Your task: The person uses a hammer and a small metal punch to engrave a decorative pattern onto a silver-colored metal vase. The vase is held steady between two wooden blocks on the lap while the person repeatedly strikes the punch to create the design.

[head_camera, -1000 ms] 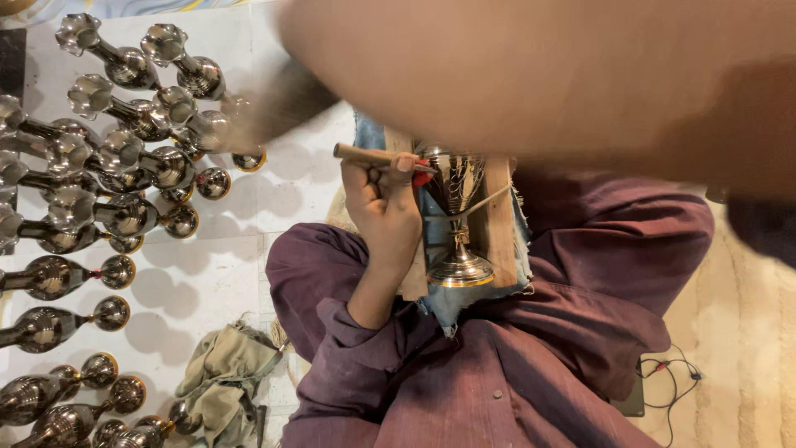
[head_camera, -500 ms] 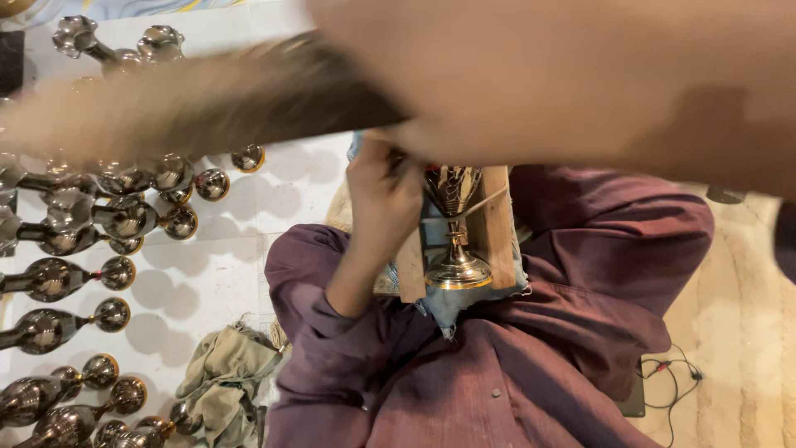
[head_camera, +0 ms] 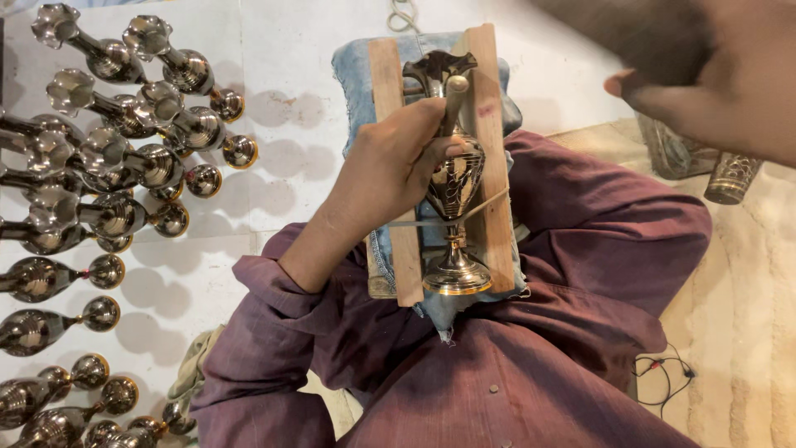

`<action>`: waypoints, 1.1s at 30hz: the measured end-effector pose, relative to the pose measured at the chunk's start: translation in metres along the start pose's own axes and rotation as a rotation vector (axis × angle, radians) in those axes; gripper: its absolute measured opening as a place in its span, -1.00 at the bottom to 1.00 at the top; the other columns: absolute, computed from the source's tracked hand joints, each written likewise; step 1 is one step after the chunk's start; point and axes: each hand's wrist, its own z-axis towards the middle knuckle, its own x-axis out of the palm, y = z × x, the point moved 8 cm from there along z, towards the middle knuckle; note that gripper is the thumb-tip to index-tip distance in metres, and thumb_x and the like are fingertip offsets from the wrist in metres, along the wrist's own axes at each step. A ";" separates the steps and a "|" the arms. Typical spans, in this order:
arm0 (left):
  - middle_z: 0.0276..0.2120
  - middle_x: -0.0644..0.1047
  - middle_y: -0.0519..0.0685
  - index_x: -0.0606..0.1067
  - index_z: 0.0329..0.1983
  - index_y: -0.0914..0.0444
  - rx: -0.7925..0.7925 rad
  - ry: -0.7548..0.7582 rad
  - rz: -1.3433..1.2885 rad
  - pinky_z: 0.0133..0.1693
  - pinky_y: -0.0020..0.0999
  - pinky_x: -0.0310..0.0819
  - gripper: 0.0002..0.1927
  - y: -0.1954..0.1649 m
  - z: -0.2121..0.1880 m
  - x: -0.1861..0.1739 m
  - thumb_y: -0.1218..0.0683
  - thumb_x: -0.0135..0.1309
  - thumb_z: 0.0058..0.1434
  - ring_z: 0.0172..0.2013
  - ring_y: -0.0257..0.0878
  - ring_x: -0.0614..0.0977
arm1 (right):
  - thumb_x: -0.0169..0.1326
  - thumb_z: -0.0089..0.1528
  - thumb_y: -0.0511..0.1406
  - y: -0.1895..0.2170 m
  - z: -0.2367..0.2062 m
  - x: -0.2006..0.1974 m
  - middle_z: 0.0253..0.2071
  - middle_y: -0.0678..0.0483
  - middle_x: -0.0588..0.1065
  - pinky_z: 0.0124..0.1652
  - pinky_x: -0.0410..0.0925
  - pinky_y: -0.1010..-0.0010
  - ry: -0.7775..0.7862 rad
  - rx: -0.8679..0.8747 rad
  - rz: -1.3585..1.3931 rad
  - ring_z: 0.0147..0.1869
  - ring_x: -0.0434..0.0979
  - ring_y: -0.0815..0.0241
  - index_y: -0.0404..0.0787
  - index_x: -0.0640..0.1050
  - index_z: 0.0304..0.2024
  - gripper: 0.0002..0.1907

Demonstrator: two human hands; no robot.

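Left hand (head_camera: 390, 170) gripping wooden-handled tool (head_camera: 453, 104) on brass vase (head_camera: 454, 187), right hand (head_camera: 730, 83) blurred, grip unclear.

Dark engraved brass vase (head_camera: 453, 187) (flared mouth), lying between two wooden slats (head_camera: 489, 149)

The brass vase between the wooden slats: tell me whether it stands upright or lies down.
Lying down. The brass vase rests on its side between two wooden slats, foot toward the person, under the left hand.

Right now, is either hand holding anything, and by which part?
The left hand grips a wooden-handled tool by its shaft, against the brass vase. The right hand is blurred; any hold there cannot be told.
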 end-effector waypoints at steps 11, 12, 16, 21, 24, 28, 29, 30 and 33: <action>-0.31 0.48 0.12 0.36 -0.06 0.29 0.110 0.071 0.027 -0.28 -0.07 0.42 -0.77 -0.005 0.005 0.002 0.06 0.11 0.47 -0.29 0.16 0.57 | 0.27 0.29 -0.42 0.009 -0.025 -0.008 -0.12 -0.26 0.57 -0.11 0.51 0.20 -0.014 0.047 -0.101 -0.08 0.67 -0.07 -0.34 0.39 0.36 -0.40; -0.32 0.47 0.12 0.36 -0.07 0.29 0.099 0.094 0.018 -0.28 -0.07 0.42 -0.77 -0.003 0.006 0.003 0.06 0.11 0.47 -0.30 0.15 0.57 | 0.28 0.30 -0.38 0.016 -0.026 -0.010 -0.07 -0.26 0.55 -0.02 0.51 0.19 -0.098 0.004 0.031 -0.04 0.65 -0.08 -0.36 0.39 0.28 -0.45; -0.31 0.50 0.11 0.38 0.01 0.30 0.093 0.110 -0.009 -0.28 -0.10 0.44 -0.75 0.000 0.007 0.005 0.06 0.11 0.45 -0.29 0.11 0.60 | 0.31 0.08 -0.41 0.019 -0.039 -0.016 -0.19 -0.24 0.56 -0.21 0.49 0.19 -0.042 0.035 -0.230 -0.18 0.64 -0.09 -0.39 0.40 0.29 -0.28; -0.29 0.51 0.12 0.38 -0.02 0.30 0.094 0.143 0.014 -0.25 -0.09 0.45 -0.75 0.003 0.006 0.007 0.05 0.13 0.46 -0.26 0.12 0.60 | 0.32 0.11 -0.38 0.031 -0.038 -0.021 -0.22 -0.27 0.53 -0.32 0.44 0.14 -0.099 0.109 -0.055 -0.27 0.60 -0.14 -0.40 0.40 0.31 -0.27; -0.26 0.52 0.13 0.39 0.04 0.30 0.160 0.148 0.003 -0.22 -0.09 0.46 -0.76 -0.003 0.008 0.005 0.09 0.11 0.45 -0.23 0.12 0.60 | 0.30 0.20 -0.34 0.029 -0.037 -0.016 -0.32 -0.18 0.54 -0.29 0.46 0.19 -0.002 0.259 0.027 -0.30 0.63 -0.05 -0.34 0.47 0.10 -0.54; -0.30 0.54 0.09 0.42 0.01 0.28 0.191 0.196 0.036 -0.24 -0.07 0.45 -0.76 -0.007 0.007 0.007 0.09 0.16 0.40 -0.24 0.10 0.62 | 0.32 0.10 -0.37 0.067 -0.037 -0.033 -0.29 -0.21 0.52 -0.26 0.45 0.17 -0.105 -0.040 -0.234 -0.28 0.59 -0.10 -0.32 0.47 0.20 -0.39; -0.29 0.54 0.09 0.42 0.03 0.28 0.206 0.207 0.017 -0.24 -0.08 0.46 -0.75 -0.008 0.008 0.007 0.09 0.17 0.39 -0.25 0.09 0.62 | 0.34 0.07 -0.39 0.077 -0.041 -0.036 -0.28 -0.22 0.53 -0.26 0.45 0.17 -0.136 -0.116 -0.343 -0.27 0.58 -0.10 -0.31 0.47 0.22 -0.35; -0.29 0.55 0.08 0.43 0.04 0.27 0.220 0.216 -0.001 -0.25 -0.10 0.47 -0.73 -0.009 0.008 0.006 0.09 0.17 0.38 -0.25 0.07 0.62 | 0.34 0.09 -0.37 0.078 -0.043 -0.032 -0.29 -0.19 0.54 -0.27 0.45 0.19 -0.103 -0.082 -0.407 -0.28 0.59 -0.08 -0.28 0.49 0.18 -0.40; -0.26 0.56 0.06 0.44 0.05 0.26 0.248 0.238 0.008 -0.21 -0.10 0.48 -0.74 -0.012 0.009 0.006 0.10 0.16 0.36 -0.21 0.06 0.63 | 0.30 0.16 -0.37 0.071 -0.053 -0.028 -0.17 -0.23 0.52 -0.30 0.45 0.19 -0.119 0.071 -0.186 -0.25 0.59 -0.07 -0.31 0.45 0.29 -0.36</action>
